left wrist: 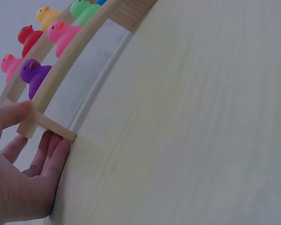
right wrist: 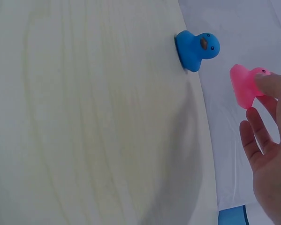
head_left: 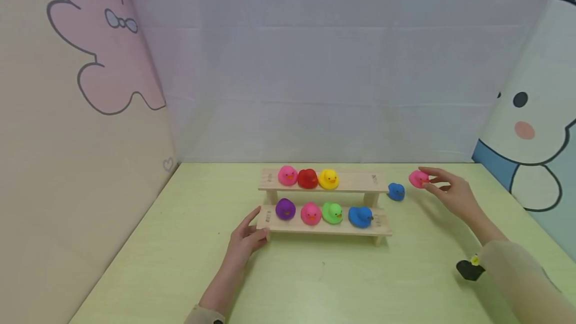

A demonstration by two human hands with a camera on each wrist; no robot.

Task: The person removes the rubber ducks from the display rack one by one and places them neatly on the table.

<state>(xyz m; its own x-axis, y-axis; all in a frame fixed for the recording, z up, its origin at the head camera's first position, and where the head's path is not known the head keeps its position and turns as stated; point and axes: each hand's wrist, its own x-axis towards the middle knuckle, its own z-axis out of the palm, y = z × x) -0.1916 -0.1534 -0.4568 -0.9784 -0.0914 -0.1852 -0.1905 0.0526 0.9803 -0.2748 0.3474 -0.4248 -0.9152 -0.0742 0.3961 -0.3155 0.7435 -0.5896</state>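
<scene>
My right hand (head_left: 454, 196) pinches a pink rubber duck (head_left: 419, 179) between thumb and fingers, raised over the table at the right. Just left of it a blue rubber duck (head_left: 396, 192) sits on the table. My left hand (head_left: 245, 239) grips the left end of a two-step wooden stand (head_left: 360, 182); in the left wrist view its thumb (left wrist: 18, 112) lies on the lower board and its fingers curl by the leg. On the upper step are pink, red (head_left: 308, 179) and yellow (head_left: 329, 179) ducks. The lower step bears purple (head_left: 285, 209), pink (head_left: 311, 214), green (head_left: 332, 213) and blue (head_left: 361, 217) ducks.
A black object with a yellow part (head_left: 470, 270) lies on the table beside the right sleeve (head_left: 517, 274). A white curtain (head_left: 324, 74) hangs behind the pale table (head_left: 315, 284). Walls with cartoon animals flank both sides.
</scene>
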